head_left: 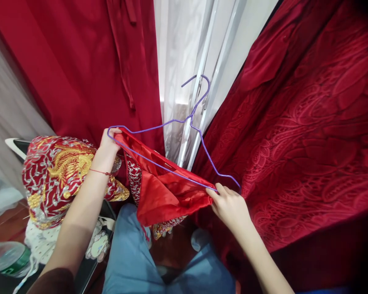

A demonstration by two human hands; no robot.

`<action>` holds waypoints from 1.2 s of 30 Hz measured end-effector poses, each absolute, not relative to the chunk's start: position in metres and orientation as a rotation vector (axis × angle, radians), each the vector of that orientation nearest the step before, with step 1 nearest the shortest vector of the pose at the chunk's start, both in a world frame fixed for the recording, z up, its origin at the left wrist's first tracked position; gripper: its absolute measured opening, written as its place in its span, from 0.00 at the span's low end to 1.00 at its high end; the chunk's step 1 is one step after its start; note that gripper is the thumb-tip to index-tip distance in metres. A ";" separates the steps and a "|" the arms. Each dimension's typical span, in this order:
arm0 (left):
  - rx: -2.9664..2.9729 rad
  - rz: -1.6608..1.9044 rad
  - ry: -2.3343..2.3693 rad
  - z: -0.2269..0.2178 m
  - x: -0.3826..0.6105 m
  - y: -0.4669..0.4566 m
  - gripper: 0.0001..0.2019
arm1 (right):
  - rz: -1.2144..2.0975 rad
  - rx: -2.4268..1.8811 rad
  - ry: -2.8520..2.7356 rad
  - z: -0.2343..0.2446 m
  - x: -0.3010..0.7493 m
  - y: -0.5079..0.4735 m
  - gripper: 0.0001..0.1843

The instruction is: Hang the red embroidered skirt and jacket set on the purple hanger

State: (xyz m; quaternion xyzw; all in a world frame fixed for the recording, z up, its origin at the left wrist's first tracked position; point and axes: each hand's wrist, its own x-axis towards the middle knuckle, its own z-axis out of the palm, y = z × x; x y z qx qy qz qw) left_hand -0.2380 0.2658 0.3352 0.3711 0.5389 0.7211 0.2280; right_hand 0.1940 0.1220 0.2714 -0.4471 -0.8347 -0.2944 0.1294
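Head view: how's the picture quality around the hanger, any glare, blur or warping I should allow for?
Head view: purple wire hanger and both hands, left hand and right hand, are sharp; white curtain behind is bright, nearly washed out; edges bend from wide-lens distortion, and the right corners darken.

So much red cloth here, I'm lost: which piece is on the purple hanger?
The plain, shiny red garment stretched between both hands, threaded on the purple wire hanger. The gold-embroidered piece lies at the left; the patterned red fabric hangs at the right.

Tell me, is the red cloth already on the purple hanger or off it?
On it: the red cloth drapes over the purple hanger's lower bar, both hands pinching it at the ends.
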 end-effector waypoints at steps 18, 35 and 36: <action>1.935 1.860 1.828 0.383 -0.168 0.199 0.13 | -0.894 -1.468 -2.498 0.283 0.201 0.125 0.12; 2.495 1.137 1.898 0.362 -0.131 0.219 0.07 | -0.897 -1.145 -2.547 0.284 0.178 0.123 0.07; 2.525 1.114 1.924 0.362 -0.136 0.223 0.07 | -0.902 -1.079 -2.555 0.284 0.182 0.123 0.07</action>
